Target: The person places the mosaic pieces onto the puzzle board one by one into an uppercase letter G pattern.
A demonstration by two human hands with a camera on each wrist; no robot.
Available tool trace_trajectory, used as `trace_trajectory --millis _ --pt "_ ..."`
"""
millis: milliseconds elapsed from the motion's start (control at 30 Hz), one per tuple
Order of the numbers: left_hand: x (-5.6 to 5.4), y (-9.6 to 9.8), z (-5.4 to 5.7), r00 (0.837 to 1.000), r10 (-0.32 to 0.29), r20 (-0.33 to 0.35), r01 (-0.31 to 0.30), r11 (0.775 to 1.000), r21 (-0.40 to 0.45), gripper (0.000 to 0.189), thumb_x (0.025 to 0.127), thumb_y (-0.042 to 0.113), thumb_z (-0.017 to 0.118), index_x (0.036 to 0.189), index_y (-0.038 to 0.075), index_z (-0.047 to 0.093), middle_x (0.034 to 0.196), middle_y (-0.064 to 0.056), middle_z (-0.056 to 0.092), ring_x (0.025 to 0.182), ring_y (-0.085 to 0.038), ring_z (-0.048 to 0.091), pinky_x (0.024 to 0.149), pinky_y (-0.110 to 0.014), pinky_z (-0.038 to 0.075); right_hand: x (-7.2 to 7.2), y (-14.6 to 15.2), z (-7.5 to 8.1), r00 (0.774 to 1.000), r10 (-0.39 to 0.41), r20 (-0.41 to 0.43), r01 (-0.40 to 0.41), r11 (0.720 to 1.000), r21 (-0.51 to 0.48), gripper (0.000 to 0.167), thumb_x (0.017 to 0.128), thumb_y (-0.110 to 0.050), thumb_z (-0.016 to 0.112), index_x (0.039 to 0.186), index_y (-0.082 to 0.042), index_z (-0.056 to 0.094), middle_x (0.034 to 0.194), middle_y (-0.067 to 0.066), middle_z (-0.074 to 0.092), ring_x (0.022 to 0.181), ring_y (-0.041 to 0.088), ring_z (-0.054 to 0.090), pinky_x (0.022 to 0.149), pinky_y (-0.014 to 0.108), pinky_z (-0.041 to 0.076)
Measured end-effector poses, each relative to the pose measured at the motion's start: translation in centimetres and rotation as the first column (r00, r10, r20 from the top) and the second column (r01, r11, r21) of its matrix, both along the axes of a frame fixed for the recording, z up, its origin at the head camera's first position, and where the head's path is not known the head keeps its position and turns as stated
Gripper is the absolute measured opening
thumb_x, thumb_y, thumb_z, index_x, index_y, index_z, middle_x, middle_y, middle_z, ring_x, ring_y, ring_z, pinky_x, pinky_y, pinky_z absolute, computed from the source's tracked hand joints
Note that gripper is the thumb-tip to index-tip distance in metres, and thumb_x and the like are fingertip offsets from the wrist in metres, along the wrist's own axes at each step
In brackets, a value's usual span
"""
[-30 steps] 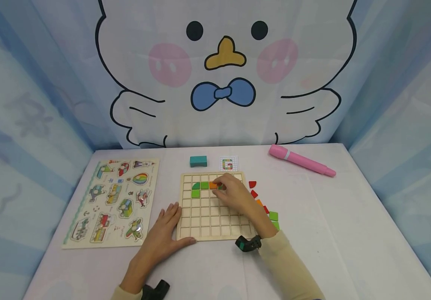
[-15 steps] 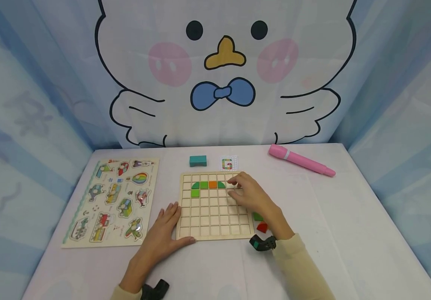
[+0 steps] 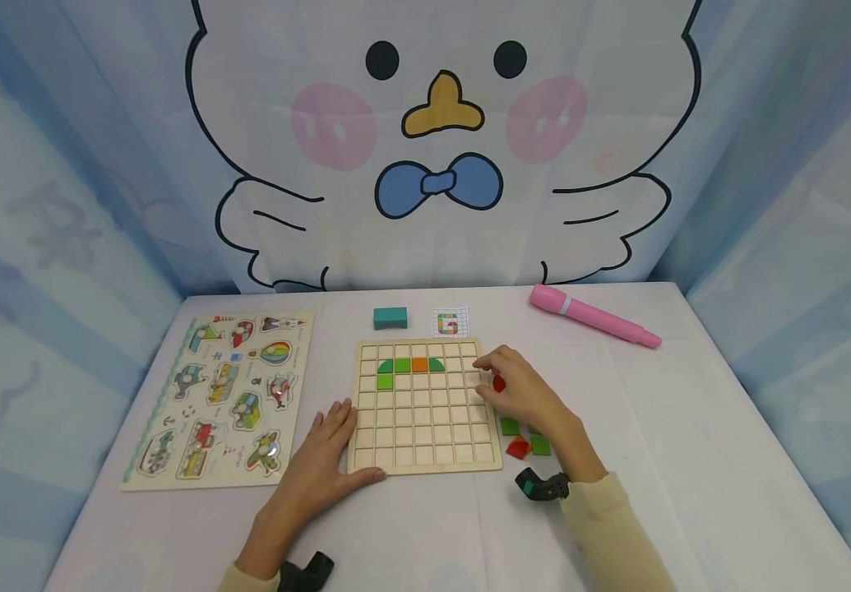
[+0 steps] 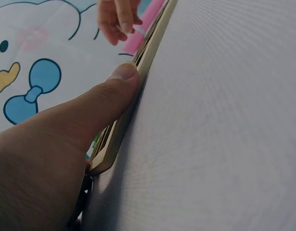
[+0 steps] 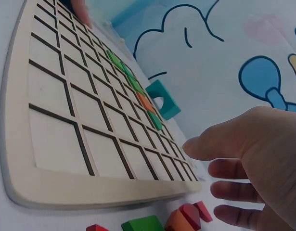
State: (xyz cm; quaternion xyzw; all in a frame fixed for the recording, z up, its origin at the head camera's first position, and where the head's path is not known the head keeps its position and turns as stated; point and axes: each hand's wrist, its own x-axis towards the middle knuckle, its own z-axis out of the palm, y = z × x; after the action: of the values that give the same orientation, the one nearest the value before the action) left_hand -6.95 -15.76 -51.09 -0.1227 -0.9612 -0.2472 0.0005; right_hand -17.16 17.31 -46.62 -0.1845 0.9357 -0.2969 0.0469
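Note:
A wooden grid board [image 3: 425, 419] lies flat on the table. Near its top left, a row runs from a dark green rounded tile [image 3: 386, 367] through a light green and an orange tile [image 3: 420, 364] to another dark green rounded one [image 3: 436, 365]; a green square tile [image 3: 385, 381] sits below the row's left end. My left hand [image 3: 321, 460] rests at the board's left side, fingers extended, thumb [image 4: 107, 98] against the front edge. Over the right edge, my right hand [image 3: 517, 390] has thumb and fingers apart with nothing between them. Beneath it lie loose tiles, partly hidden, including a red one [image 3: 499, 384].
Several green and red tiles [image 3: 519, 447] lie right of the board. Behind it stand a teal arch block [image 3: 390, 318] and a small pattern card [image 3: 450, 322]. A picture puzzle board [image 3: 203, 403] is at the left, a pink marker [image 3: 595, 316] at the back right.
My right hand has let go of the orange tile in the top row and moved right, off the grid toward the loose tiles. The left hand stays still.

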Motion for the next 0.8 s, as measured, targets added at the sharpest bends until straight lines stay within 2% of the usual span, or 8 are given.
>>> trace_trajectory --millis 233,467,800 --pt "0.0 0.0 0.1 1.0 0.005 0.021 -0.005 1.0 0.009 0.11 0.075 0.069 0.074 0.152 -0.001 0.039 0.162 -0.016 0.034 0.152 -0.035 0.03 0.128 -0.052 0.022 0.4 1.1 -0.4 1.0 -0.01 0.012 0.01 0.999 0.031 0.036 0.092 -0.02 0.069 0.126 -0.009 0.064 0.116 0.006 0.061 0.103 0.021 0.053 0.095 0.041 0.053" --pt "-0.1 0.0 0.0 0.999 0.006 0.042 -0.006 1.0 -0.007 0.109 0.076 0.069 0.073 0.153 0.0 0.038 0.163 -0.016 0.033 0.153 -0.034 0.028 0.129 -0.05 0.021 0.6 2.0 -0.6 0.997 -0.033 0.064 0.031 0.999 0.038 0.036 0.09 -0.019 0.072 0.124 -0.01 0.063 0.114 0.004 0.061 0.105 0.021 0.053 0.097 0.042 0.054" --pt "-0.1 0.1 0.3 0.999 0.011 0.049 -0.011 1.0 -0.003 0.109 0.076 0.069 0.073 0.153 0.0 0.038 0.162 -0.016 0.033 0.153 -0.034 0.028 0.129 -0.05 0.02 0.4 3.4 -0.5 0.99 -0.027 0.137 0.023 0.999 0.027 0.026 0.088 -0.019 0.074 0.11 -0.011 0.063 0.108 0.003 0.061 0.101 0.021 0.053 0.092 0.039 0.051"
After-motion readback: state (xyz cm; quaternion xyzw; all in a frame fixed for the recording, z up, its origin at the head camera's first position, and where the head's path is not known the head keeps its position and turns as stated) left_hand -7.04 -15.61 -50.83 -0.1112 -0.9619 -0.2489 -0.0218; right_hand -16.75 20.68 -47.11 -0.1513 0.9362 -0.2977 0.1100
